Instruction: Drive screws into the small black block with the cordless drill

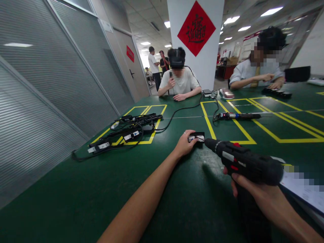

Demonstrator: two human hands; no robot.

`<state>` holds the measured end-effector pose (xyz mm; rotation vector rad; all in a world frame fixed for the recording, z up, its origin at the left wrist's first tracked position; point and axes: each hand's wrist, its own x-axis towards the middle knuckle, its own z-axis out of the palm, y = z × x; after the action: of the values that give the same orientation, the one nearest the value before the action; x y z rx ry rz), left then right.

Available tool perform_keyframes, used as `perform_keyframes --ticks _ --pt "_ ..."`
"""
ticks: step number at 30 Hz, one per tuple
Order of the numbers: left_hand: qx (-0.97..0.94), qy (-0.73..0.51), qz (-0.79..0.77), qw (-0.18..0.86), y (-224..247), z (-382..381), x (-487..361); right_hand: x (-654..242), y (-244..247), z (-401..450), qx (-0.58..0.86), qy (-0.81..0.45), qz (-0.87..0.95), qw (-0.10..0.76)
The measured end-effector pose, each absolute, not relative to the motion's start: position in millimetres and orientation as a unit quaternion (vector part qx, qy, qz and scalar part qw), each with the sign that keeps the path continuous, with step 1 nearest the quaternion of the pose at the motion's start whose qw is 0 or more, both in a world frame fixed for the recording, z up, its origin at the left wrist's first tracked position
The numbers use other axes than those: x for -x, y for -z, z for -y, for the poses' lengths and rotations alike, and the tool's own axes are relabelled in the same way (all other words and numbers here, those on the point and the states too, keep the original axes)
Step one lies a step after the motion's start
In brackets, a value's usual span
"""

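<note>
Our right grip (249, 185) clamps a drill (243, 160); our left grip (185, 144), farther ahead, holds a small black case (200, 138). Cabled devices (132, 135) lie left of both grips, papers (305, 190) to their right.

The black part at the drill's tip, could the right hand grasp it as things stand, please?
Probably not: the right hand grips the drill, and the left hand holds the black part.

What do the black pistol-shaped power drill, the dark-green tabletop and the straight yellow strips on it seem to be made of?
Black power drill: probably matte plastic, from its dull, moulded-looking casing.
Dark-green tabletop: perhaps laminate or rubber matting, satin, given its soft reflections.
Yellow strips: likely matte adhesive tape, judging by crisp edges.
</note>
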<state>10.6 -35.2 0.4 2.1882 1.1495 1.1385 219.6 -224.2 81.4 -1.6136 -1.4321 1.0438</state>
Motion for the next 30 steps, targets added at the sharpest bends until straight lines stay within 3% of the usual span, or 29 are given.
perform_keyframes --ticks 15,30 --pt "-0.786 -0.41 -0.406 0.223 3 33 -9 -213 -84 228 0.632 -0.409 0.523 0.4" --pt "-0.771 -0.418 -0.416 0.243 3 31 -10 -227 -72 223 0.609 -0.424 0.579 0.337"
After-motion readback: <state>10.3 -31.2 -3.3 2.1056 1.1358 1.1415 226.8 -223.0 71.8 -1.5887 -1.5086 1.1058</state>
